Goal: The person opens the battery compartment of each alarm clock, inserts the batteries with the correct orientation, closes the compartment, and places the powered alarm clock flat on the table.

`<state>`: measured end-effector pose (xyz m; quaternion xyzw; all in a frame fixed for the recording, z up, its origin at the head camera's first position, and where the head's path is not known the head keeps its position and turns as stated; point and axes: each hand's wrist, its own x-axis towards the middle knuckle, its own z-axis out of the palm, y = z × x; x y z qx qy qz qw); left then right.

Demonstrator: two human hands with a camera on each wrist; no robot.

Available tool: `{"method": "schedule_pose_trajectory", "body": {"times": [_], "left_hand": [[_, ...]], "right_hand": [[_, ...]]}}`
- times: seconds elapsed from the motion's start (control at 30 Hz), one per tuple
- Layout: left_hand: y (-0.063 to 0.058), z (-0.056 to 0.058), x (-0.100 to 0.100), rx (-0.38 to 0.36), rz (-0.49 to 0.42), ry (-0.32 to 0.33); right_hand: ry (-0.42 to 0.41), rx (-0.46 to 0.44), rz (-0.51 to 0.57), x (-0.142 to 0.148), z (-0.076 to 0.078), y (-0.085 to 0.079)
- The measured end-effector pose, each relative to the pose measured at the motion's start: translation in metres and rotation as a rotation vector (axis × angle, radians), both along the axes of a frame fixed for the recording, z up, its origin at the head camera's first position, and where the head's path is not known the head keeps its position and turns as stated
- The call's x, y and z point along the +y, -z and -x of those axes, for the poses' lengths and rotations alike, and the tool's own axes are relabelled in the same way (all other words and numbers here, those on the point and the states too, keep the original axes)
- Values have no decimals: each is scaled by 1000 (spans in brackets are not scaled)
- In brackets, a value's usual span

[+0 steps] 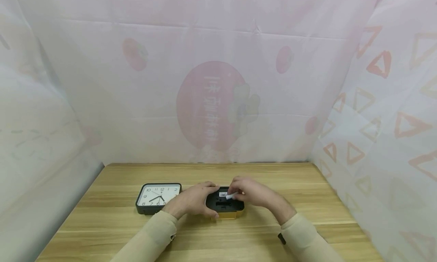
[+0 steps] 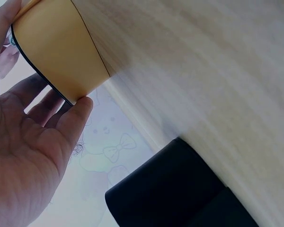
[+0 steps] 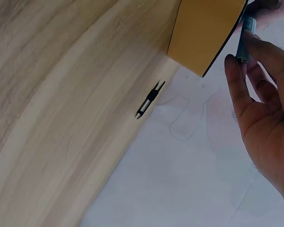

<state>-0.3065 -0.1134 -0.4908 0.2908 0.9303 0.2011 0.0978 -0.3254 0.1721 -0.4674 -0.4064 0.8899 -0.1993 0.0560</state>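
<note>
A yellow-sided clock (image 1: 223,215) lies with its black back up, showing a white label and a narrow recess; its face is hidden. My left hand (image 1: 195,200) grips this clock from the left side, thumb at the near edge and fingers at the far edge. Over the clock's back, my right hand (image 1: 250,193) pinches a small cylindrical battery (image 3: 246,40) between thumb and fingers. The battery is held at a slant, close over the recess in the head view. In the left wrist view the yellow side (image 2: 61,47) shows between thumb and fingers.
To the left stands a black-framed wall clock (image 1: 159,197), face up, partly covered by my left hand. A small dark slim piece (image 3: 149,100) lies on the wooden table (image 1: 273,171). Patterned cloth (image 1: 153,102) hangs behind and at both sides.
</note>
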Motion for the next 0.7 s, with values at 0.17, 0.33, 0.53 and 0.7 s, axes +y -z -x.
{"method": "schedule_pose_trajectory", "body": {"times": [0.17,0.33,0.53,0.7], "left_hand": [[0,0,0,5,2,-1],[1,0,-1,10,-9,-2],[1,0,-1,5,-13,-4],[1,1,-1,6,-11,0]], "right_hand": [[-4,-6,-15,-4,-4,1],[-16,-8,-19,-7,-7,2],[-26,-12,-16,-10,-7,6],[-21,-6,-24,-13,-7,8]]}}
